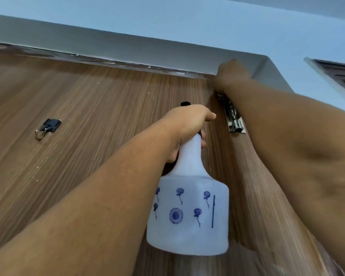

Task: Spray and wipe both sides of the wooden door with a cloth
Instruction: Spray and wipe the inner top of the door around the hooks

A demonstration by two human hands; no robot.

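Two bare arms are reaching up at the wooden door (108,108), and the step in hand is looking like the spraying of this face near its top right corner. Nearest the camera, the white spray bottle (189,212) with blue flower prints is hanging by its neck from the left hand (187,128), whose fingers (211,116) are curling tight round the black spray head, nozzle pointing up at the wood. Further off, the steel slide bolt (234,118) is sitting just beside the door's right edge, and a small black hook (48,127) is sticking to the panel well to the left. Farthest, the right hand (232,75) is pressing into the top right corner under the white frame (127,50); its fingers are facing away, so I cannot tell whether they are curling or whether they are holding the cloth, which is not showing. Next, I am judging, the trigger is needing a squeeze, then wiping downward; the other side is remaining
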